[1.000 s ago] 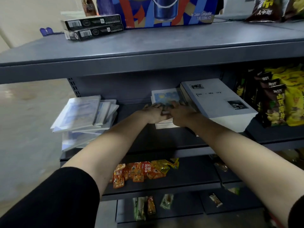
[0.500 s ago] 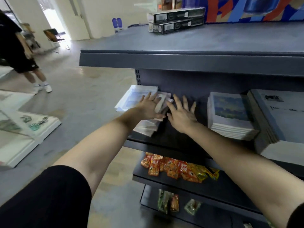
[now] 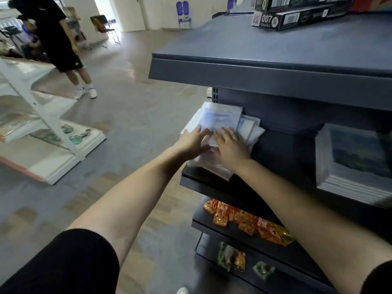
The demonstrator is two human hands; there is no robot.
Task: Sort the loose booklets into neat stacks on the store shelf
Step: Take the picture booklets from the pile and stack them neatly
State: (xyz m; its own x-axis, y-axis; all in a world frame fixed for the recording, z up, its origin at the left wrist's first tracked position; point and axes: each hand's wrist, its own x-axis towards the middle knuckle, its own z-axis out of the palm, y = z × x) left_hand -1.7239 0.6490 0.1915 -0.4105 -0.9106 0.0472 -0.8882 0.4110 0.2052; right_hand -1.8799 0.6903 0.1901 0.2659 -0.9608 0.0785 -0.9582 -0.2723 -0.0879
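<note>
On the grey shelf's left end, both hands — left hand, right hand — press flat, fingers spread, on loose booklets.

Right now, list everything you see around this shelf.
shelf unit: one, dark grey, right side
loose booklets: one messy pile, white and pale blue, middle shelf's left end
stacked booklets: one neat stack, white, blue-green cover, same shelf, right
boxes: two, black, top shelf
snack packets: several, orange-red, shelf below booklets
small packets: few, green and orange, next shelf down
rack: one, white, floor left
other person: one, black clothes, far left
left hand: one, fingers spread, on the loose booklets
right hand: one, flat on them, beside left
</note>
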